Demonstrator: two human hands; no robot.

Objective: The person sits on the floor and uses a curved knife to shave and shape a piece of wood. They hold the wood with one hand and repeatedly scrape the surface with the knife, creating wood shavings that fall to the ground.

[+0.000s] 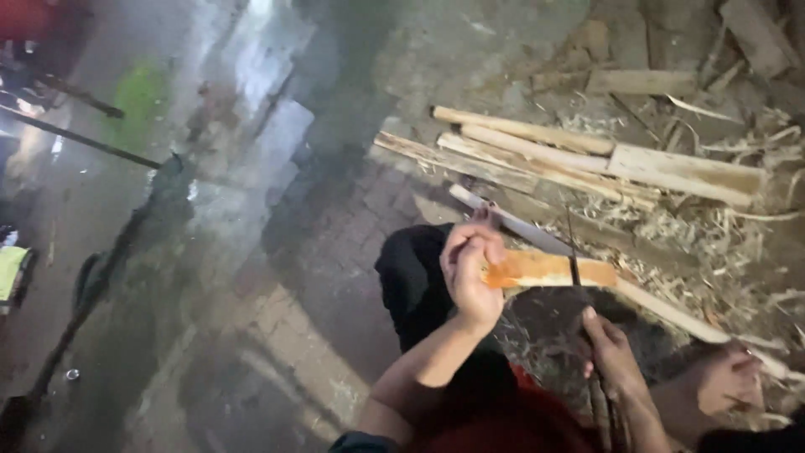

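My left hand (470, 273) grips the orange-stained wood strip (549, 270), steadying it toward three o'clock, while my right hand (610, 352) clasps the thin blade (575, 268) crossing it.

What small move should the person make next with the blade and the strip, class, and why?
Probably draw the blade further along the orange strip: the left hand grips the strip's end, the right hand holds the handle, and the blade crosses it.

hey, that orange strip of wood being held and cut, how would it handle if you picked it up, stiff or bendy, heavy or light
The orange wood strip is flat and thin, so probably light for its length. It stays straight though the left hand grips only one end, suggesting it is fairly stiff. Its flat faces make rolling unlikely. The pale shavings nearby hint that such wood splits easily along the grain.
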